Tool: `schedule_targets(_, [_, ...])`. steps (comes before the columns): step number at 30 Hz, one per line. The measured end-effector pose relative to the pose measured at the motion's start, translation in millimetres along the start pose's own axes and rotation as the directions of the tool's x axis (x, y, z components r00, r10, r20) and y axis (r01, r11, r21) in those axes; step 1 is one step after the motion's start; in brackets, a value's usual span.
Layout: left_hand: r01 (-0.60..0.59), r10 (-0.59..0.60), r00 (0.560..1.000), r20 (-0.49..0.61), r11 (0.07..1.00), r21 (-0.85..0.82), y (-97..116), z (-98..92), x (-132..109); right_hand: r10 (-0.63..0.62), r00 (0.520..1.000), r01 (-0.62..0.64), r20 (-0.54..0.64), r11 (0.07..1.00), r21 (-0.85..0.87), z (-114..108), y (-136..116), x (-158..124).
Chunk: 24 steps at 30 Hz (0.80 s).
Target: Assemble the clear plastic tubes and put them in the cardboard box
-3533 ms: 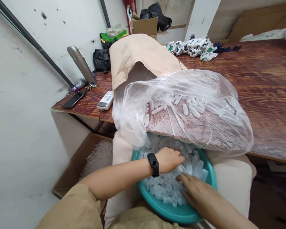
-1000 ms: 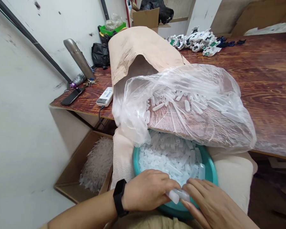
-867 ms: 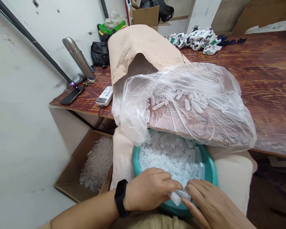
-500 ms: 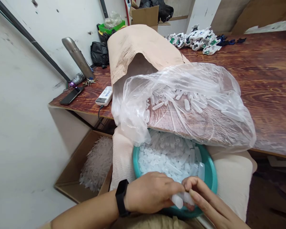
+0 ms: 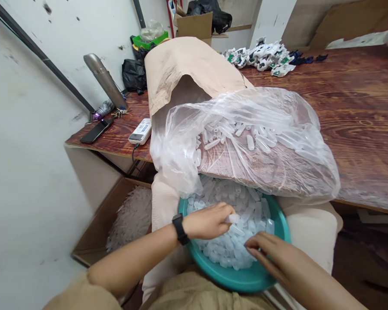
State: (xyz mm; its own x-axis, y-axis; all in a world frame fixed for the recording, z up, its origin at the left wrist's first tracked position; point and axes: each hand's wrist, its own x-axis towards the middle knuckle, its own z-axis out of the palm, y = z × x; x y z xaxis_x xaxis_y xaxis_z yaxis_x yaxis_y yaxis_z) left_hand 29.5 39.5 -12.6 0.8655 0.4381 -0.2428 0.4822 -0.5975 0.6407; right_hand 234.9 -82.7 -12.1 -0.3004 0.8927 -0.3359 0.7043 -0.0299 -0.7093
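A teal basin [image 5: 286, 228] full of translucent white plastic tubes [image 5: 234, 247] sits at my lap. My left hand [image 5: 213, 220], a black band on its wrist, is over the middle of the basin, closed around a translucent plastic tube [image 5: 234, 218]; the tube's end sticks out past the fingers. Low over the right side of the pile is my right hand [image 5: 268, 254]. Its fingertips are bent in close to the thumb, and what they hold, if anything, cannot be made out. Beyond the basin, a clear plastic bag [image 5: 265, 163] with more loose tubes lies on the table's edge.
A large beige paper sack [image 5: 190, 60] stands open behind the bag. On the wooden table [image 5: 358, 99] are a phone [image 5: 97, 130], a white device with a cable [image 5: 140, 131], a metal flask [image 5: 105, 79] and a pile of white packets [image 5: 265, 56]. A cardboard box [image 5: 93, 237] of clear pieces is at lower left.
My hands have come apart. The left moved forward over the pile with one tube showing, where two pieces showed between the hands before. The right now hovers lower over the tubes.
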Motion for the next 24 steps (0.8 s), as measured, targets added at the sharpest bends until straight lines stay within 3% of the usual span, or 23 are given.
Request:
schedule_targets(3, [-0.018, 0.012, 0.997, 0.081, 0.997, 0.082, -6, 13.9, 28, 0.066, 0.982, -0.022, 0.176, 0.970, -0.242, 15, -8, 17])
schedule_targets(5, [-0.016, 0.003, 0.994, 0.106, 0.993, 0.119, -6, 19.3, 38, 0.096, 0.965, -0.018, 0.243, 0.952, -0.305, 23, -12, 27])
schedule_targets(8, [-0.001, -0.012, 0.996, 0.094, 0.990, 0.139, -6, 18.4, 35, 0.081, 0.955, 0.000, 0.285, 0.962, -0.274, 23, -13, 35])
schedule_targets(11, [0.031, -0.033, 0.999, 0.017, 0.994, 0.101, -8, 11.5, 18, 0.045, 0.958, 0.016, 0.284, 0.978, -0.208, 18, -6, 33])
schedule_targets(15, [0.081, -0.082, 0.992, -0.100, 0.997, -0.011, -6, 2.7, -9, -0.030, 0.987, 0.046, 0.159, 0.994, -0.100, 18, 7, 26])
schedule_targets(18, [0.114, -0.149, 0.982, -0.120, 0.959, -0.261, 1, -1.6, -25, -0.097, 0.995, 0.097, -0.013, 0.995, 0.016, 17, 13, 25])
schedule_targets(21, [0.140, -0.226, 0.970, -0.094, 0.826, -0.545, 9, -2.7, -36, -0.091, 0.972, 0.139, -0.215, 0.964, 0.224, 9, 10, 27])
schedule_targets(24, [0.148, -0.273, 0.961, -0.051, 0.658, -0.738, 15, 0.6, -40, 0.014, 0.938, 0.160, -0.347, 0.871, 0.466, 3, 2, 26])
